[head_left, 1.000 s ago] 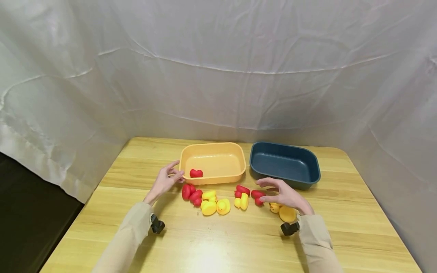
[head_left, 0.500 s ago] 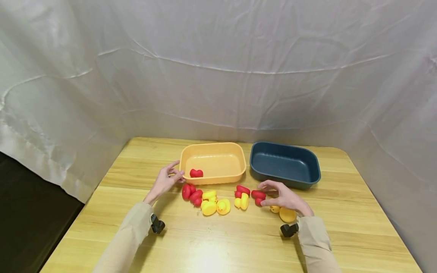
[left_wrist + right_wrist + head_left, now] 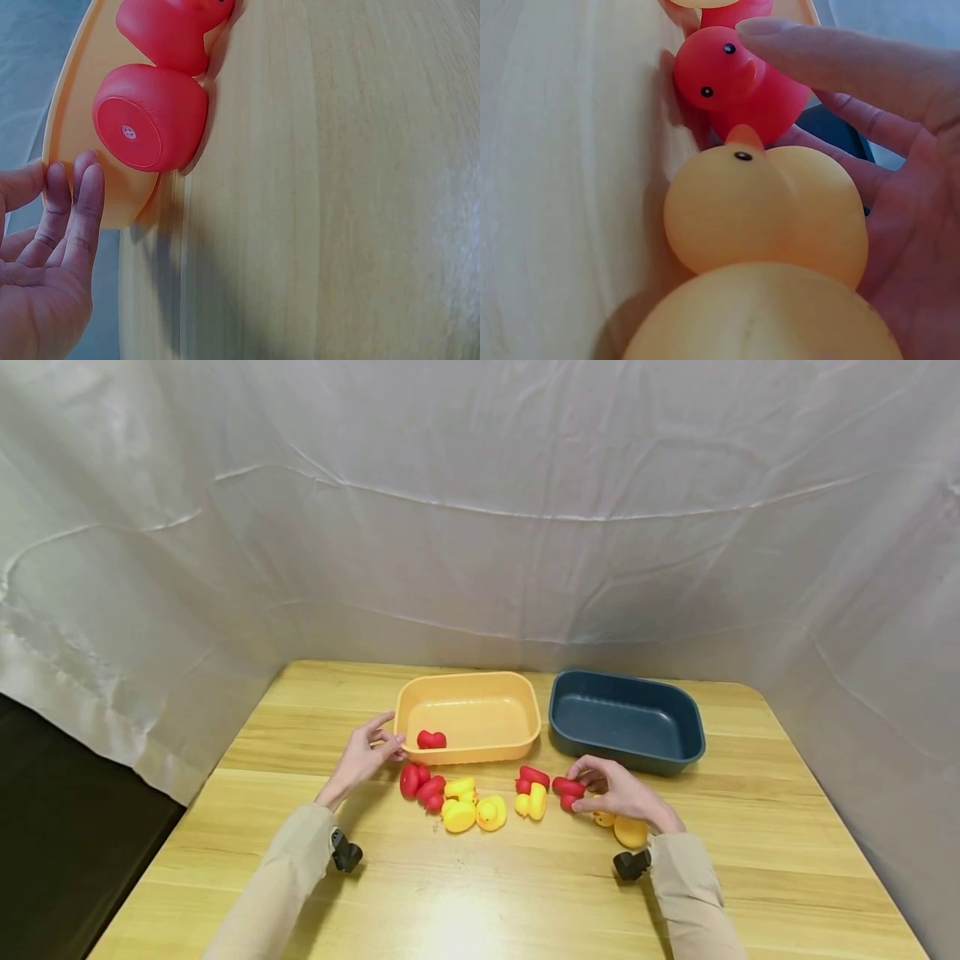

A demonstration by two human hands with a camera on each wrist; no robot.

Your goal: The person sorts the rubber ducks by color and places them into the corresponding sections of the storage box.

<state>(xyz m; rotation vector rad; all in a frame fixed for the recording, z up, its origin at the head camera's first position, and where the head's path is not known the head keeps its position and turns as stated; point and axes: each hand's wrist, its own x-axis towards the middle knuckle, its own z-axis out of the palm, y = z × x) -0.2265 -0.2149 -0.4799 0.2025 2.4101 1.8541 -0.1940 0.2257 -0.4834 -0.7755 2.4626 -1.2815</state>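
Observation:
My right hand [image 3: 618, 793] holds a red rubber duck [image 3: 567, 787] on the table, thumb by its head and fingers behind its body. In the right wrist view the thumb overlaps this red duck [image 3: 727, 75]. Two yellow rubber ducks [image 3: 765, 210] lie under the palm. At the front left corner of the yellow bin [image 3: 472, 757], my left hand [image 3: 362, 756] touches the wall with extended fingers. Close to those fingers, a red duck [image 3: 150, 116] lies on its side against the bin. One red duck [image 3: 431, 741] lies inside this bin.
A dark blue bin [image 3: 626, 727] stands right of the yellow one, behind my right hand. Between the hands lie several yellow ducks [image 3: 459, 816] and red ducks [image 3: 534, 777]. A pale curtain [image 3: 480, 527] hangs behind the wooden table [image 3: 487, 902].
My right hand has lowered slightly, and its thumb and fingers have closed in around the red duck. My left hand stays at the yellow bin's corner.

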